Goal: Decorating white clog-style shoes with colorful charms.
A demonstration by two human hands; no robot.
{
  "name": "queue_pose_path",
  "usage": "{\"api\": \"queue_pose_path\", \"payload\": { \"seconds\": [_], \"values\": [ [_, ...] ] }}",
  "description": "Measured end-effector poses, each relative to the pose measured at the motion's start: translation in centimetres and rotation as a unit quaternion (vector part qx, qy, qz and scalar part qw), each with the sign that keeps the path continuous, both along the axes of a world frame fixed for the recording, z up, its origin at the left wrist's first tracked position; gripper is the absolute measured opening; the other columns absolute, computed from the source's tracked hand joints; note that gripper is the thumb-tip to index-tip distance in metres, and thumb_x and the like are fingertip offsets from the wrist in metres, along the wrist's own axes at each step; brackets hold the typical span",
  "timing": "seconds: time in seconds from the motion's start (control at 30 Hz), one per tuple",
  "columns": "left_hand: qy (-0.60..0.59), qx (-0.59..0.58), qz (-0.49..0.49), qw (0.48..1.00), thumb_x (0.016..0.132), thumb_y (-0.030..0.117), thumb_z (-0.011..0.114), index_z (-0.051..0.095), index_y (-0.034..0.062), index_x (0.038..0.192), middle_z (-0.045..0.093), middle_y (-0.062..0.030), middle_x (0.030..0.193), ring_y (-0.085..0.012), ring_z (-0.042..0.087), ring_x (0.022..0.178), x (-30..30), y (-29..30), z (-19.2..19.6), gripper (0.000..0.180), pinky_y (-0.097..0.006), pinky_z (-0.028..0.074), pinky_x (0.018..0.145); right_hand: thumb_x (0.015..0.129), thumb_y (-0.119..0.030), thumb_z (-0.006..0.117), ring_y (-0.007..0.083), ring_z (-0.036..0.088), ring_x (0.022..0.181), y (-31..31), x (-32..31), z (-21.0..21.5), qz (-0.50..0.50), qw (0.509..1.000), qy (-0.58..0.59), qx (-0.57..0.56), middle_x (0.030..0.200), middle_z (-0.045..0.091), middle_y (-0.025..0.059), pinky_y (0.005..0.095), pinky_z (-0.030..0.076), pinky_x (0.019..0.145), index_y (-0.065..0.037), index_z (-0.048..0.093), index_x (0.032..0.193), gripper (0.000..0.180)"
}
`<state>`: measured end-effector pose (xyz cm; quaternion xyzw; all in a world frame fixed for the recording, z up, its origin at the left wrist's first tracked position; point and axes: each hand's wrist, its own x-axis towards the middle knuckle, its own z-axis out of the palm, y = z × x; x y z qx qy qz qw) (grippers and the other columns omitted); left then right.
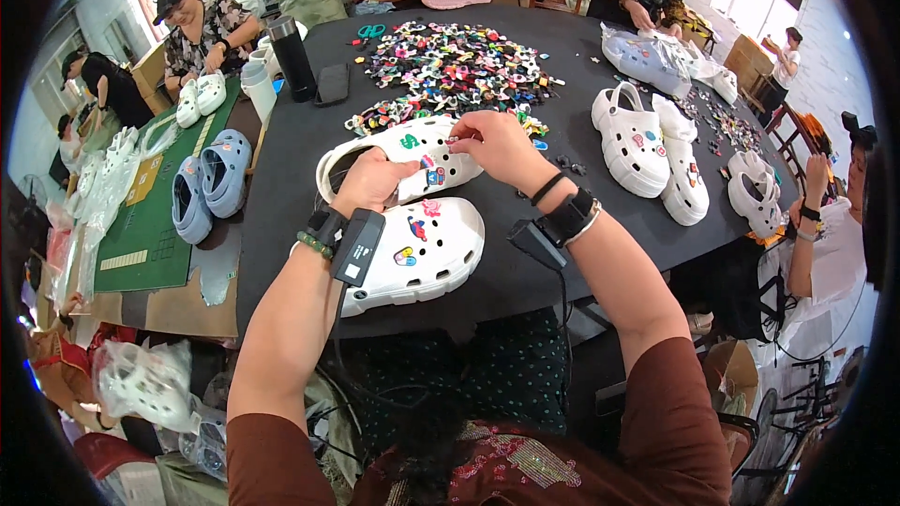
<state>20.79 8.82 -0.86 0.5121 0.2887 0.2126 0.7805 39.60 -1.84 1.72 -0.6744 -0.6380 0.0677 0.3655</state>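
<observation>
My left hand [373, 180] is closed around the side of a white clog [457, 169], its thumb lying on top near the charms. Between the fingertips of my right hand [506, 145] is a small reddish shoe charm [454, 140], right at the holes of that clog's upper. A green charm and several colourful ones sit on the same upper. Nearer to me lies a second white clog [450, 262] with a pink flower, a red-and-blue figure and a pill-shaped charm in its holes. Just beyond the clogs spreads a big heap of mixed charms [450, 66].
On the dark table [562, 253] at right stand decorated white clogs [633, 145]. A black bottle [292, 58] and a phone [332, 84] are at back left. Blue clogs [225, 173] rest on a green mat [150, 239]. Other people work around the table.
</observation>
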Motion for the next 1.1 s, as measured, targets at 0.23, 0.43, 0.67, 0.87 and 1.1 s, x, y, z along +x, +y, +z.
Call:
{"api": "queue_pose_path", "payload": {
  "seconds": [0.23,0.43,0.67,0.87,1.1],
  "values": [
    [0.051,0.025,0.0,0.998,0.091,-0.002,0.061,0.058,-0.0056,0.122,0.068,-0.0149,0.112,-0.0235,0.07,0.094,0.0,0.2,-0.1,0.032,-0.037,0.059,0.081,0.075,-0.016,0.078,0.0256,0.069,0.073,2.3,0.2,-0.1,0.004,0.999,-0.02,-0.047,0.078,0.071,0.0127,0.0357,0.053,0.068,-0.003,0.072,0.087,0.018],
    [0.043,0.048,-0.015,0.998,0.091,-0.002,0.061,0.059,-0.0031,0.121,0.068,-0.0139,0.113,-0.0232,0.069,0.094,0.1,-0.1,0.0,0.031,-0.038,0.059,0.082,0.07,-0.015,0.081,0.0241,0.068,0.074,2.9,0.0,0.9,0.009,0.993,-0.025,-0.113,0.073,0.069,0.0102,0.0352,0.053,0.072,-0.005,0.071,0.076,0.016],
    [0.077,0.066,-0.014,0.995,0.091,-0.002,0.06,0.06,-0.0022,0.122,0.068,-0.0137,0.111,-0.0233,0.07,0.092,-0.1,1.0,-1.4,0.031,-0.038,0.059,0.079,0.06,-0.023,0.089,0.0382,0.046,0.126,3.7,-1.4,2.0,-0.103,0.969,-0.153,-0.166,0.134,0.049,0.0148,0.0422,0.045,0.098,-0.01,0.06,0.116,0.064],
    [0.099,0.144,-0.035,0.984,0.091,-0.002,0.061,0.062,-0.0018,0.119,0.07,-0.0117,0.106,-0.0191,0.07,0.087,-0.2,0.7,-1.4,0.028,-0.034,0.058,0.074,0.064,-0.022,0.088,0.0338,0.059,0.113,4.6,1.0,0.9,-0.033,0.974,-0.007,-0.223,0.122,0.06,0.0172,0.0399,0.047,0.095,-0.009,0.052,0.131,0.077],
    [0.075,0.154,-0.01,0.985,0.089,-0.003,0.061,0.063,-0.0018,0.117,0.07,-0.0112,0.105,-0.0174,0.069,0.085,-0.2,0.1,-1.3,0.028,-0.033,0.057,0.072,0.067,-0.012,0.087,0.026,0.063,0.1,5.4,2.1,-1.2,-0.001,0.948,0.194,-0.254,0.111,0.063,0.016,0.0399,0.053,0.083,-0.01,0.042,0.136,0.083]
  ]
}}
